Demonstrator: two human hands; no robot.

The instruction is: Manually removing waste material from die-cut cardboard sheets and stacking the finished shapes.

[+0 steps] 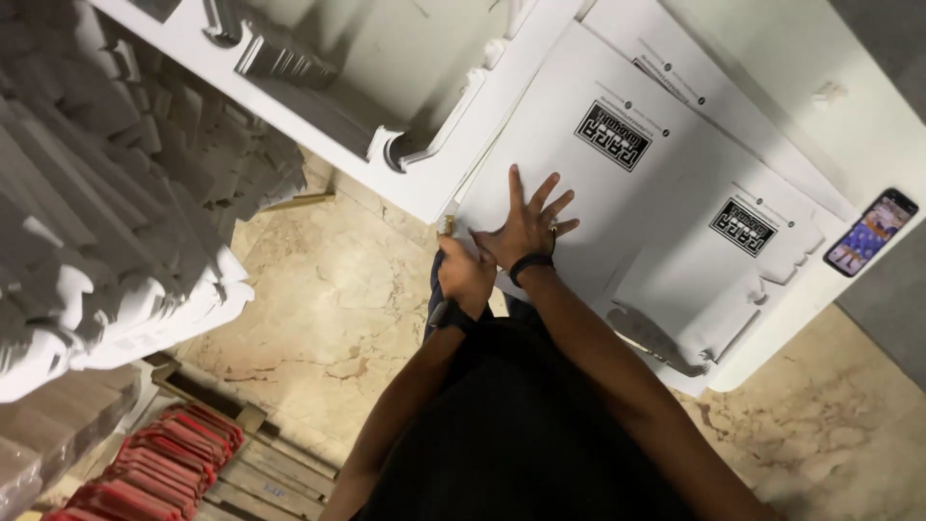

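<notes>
Right hand is pressing flat, fingers spread, pinning the white die-cut carton blank on the table; left hand, curled shut, is gripping the blank's near edge just beside it.

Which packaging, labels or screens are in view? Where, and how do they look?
Flat white die-cut carton blank: on the white table, under the right hand.
Two black rectangular printed labels: on the blanks, tilted.
Smartphone: table's right edge, lit colourful screen.
Red flat stacks: bottom left, on a pallet.

White flat carton blank with black printed marks, beige marbled floor, red stacked pieces, black wristband
</notes>
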